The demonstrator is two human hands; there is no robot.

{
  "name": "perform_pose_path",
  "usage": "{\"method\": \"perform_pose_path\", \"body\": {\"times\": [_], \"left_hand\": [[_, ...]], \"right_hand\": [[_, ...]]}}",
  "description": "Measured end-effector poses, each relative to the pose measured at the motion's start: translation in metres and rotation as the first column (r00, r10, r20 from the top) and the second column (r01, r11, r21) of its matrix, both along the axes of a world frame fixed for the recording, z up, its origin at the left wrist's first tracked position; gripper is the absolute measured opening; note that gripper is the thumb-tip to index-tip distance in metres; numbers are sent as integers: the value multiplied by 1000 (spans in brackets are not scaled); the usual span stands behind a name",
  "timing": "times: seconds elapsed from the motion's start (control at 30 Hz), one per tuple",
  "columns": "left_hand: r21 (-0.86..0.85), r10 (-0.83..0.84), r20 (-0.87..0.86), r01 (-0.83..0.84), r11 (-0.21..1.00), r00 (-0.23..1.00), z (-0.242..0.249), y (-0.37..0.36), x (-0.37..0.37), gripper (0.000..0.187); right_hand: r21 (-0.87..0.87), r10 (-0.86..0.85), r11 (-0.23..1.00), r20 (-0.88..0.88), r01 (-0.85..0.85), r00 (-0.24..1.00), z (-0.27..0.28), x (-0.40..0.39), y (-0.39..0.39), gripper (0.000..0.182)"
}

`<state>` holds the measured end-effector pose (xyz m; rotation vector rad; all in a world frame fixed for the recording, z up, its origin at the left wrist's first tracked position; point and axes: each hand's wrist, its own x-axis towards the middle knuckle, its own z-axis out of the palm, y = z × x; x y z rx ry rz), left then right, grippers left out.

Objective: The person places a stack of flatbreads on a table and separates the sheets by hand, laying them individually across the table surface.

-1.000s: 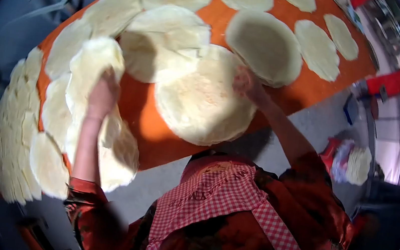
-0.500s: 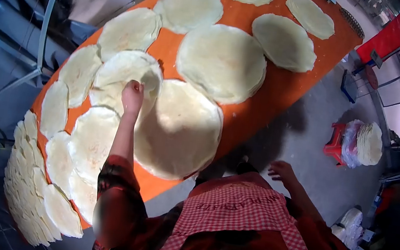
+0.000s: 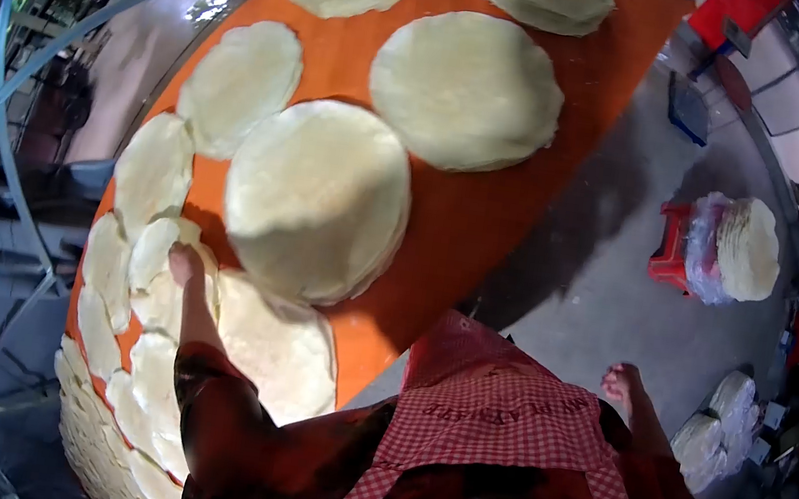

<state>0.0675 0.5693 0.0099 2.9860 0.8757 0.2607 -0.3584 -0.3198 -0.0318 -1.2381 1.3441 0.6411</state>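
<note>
My left hand (image 3: 184,264) is closed at a thin round flatbread (image 3: 156,246), which looks partly folded over; the fingertips are small and not sharply seen. A larger pale flatbread (image 3: 290,356) lies beside it, partly under my left forearm. Just beyond, a stack of round flatbreads (image 3: 318,193) rests on the orange tabletop (image 3: 581,97). My right hand (image 3: 619,381) hangs over the floor at my right side, its fingers curled with nothing visible in them.
More flatbreads (image 3: 466,92) are spread along the table. Overlapping flatbreads (image 3: 89,426) hang at the left end. To the right, a red stool (image 3: 670,247) bears a bagged flatbread stack (image 3: 748,250). Another plastic-wrapped pile (image 3: 713,432) lies nearer, at lower right. Metal bars (image 3: 24,190) stand at left.
My view has shifted, so the table and flatbreads appear further left and lower. My left hand stays at the folded flatbread. My right hand has gone from spread fingers to curled.
</note>
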Motion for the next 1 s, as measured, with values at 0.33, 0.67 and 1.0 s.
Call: {"method": "perform_pose_path", "body": {"times": [0.33,0.67,1.0], "left_hand": [[-269,330,-79,-339,902,941,22,-99,33,52],[-475,-232,665,642,603,710,98,-439,153,22],[-741,39,495,398,541,868,54,-713,88,9]], "right_hand": [[-113,357,934,368,-340,859,29,270,-13,25],[-238,213,970,749,-45,627,81,645,-126,20],[549,-559,796,505,255,658,90,816,-201,49]]}}
